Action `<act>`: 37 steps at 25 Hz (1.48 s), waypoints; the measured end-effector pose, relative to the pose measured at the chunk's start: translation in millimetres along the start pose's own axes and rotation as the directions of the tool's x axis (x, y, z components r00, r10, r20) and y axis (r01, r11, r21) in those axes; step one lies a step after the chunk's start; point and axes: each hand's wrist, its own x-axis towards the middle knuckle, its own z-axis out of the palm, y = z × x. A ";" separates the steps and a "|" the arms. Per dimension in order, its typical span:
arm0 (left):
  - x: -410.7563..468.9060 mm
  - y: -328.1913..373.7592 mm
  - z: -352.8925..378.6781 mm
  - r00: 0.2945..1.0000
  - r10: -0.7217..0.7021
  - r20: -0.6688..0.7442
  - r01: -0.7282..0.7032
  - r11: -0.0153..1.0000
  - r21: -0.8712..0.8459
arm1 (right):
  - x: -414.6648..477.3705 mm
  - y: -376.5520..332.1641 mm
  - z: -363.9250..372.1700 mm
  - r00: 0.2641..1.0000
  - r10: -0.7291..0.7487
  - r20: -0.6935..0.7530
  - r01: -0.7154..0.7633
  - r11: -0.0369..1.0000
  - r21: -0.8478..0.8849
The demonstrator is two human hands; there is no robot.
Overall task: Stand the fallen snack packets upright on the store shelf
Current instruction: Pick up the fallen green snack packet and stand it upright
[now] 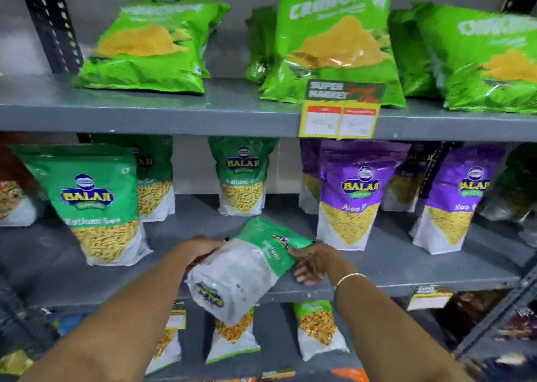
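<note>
A green-and-white Ratlami Sev packet point(247, 265) lies tilted across the front edge of the middle shelf point(406, 268), its green top pointing back and its white bottom hanging out over the edge. The left hand point(197, 249) is closed on the packet's left side, while the right hand point(312, 261) touches its green end with fingers loosely spread. Upright green packets point(93, 204) stand to the left and purple Aloo Sev packets point(353, 198) to the right.

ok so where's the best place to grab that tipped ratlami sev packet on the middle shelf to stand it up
Probably by its two long side edges, one from each flank, as the left hand and right hand do now. The packet lies tilted, white bottom overhanging the shelf edge, green top pointing inward, so side holds let it pivot upright.
</note>
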 end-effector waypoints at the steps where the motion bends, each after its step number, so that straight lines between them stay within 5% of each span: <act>1: -4.3 -6.5 -5.9 0.996 -0.012 0.091 0.022 0.993 -0.114 | -1.0 -1.4 23.4 0.999 -0.034 -0.041 0.037 0.997 0.071; 3: -9.8 -8.8 -9.8 0.968 -0.011 0.250 0.064 0.977 -0.204 | -0.7 1.3 53.5 0.985 -0.137 -0.108 0.162 0.946 0.281; 6: -9.6 -8.8 -10.8 0.953 -0.028 0.302 0.083 0.981 -0.174 | 0.9 2.4 67.3 0.953 -0.282 -0.110 0.291 0.757 0.585; 16: -35.4 23.1 -34.9 0.926 0.007 0.378 -0.005 1.000 -0.006 | -38.8 -44.9 61.1 0.887 -0.393 -0.241 0.459 0.807 0.371; 20: -31.9 38.2 -46.4 0.959 0.155 0.235 -0.140 0.987 -0.079 | -46.6 -89.7 49.8 0.816 -0.484 -0.314 0.568 0.771 0.287; 24: -13.1 36.3 -42.6 0.921 0.383 -0.072 -0.389 0.914 -0.111 | -36.4 -118.5 54.6 0.667 -0.604 -0.436 0.727 0.656 0.204; 27: 3.0 25.4 -31.9 0.880 0.403 -0.253 -0.433 0.898 -0.077 | -19.0 -123.7 61.8 0.606 -0.654 -0.452 0.777 0.608 0.163; 30: 6.5 20.7 -25.9 0.870 0.401 -0.288 -0.436 0.897 -0.066 | -8.7 -119.7 63.2 0.589 -0.699 -0.406 0.800 0.574 0.174; 33: 7.2 20.3 -31.5 0.921 0.352 -0.167 -0.366 0.929 -0.060 | -1.4 -110.3 49.5 0.684 -0.665 -0.300 0.719 0.683 0.124; 35: 6.8 15.2 -37.5 0.966 0.256 0.043 -0.256 0.967 -0.011 | -7.1 -98.8 40.4 0.862 -0.481 -0.161 0.481 0.876 -0.037; 37: 7.9 10.1 -42.6 0.976 0.133 0.171 -0.150 0.984 0.092 | -10.6 -89.6 37.1 0.959 -0.277 -0.058 0.267 0.953 -0.144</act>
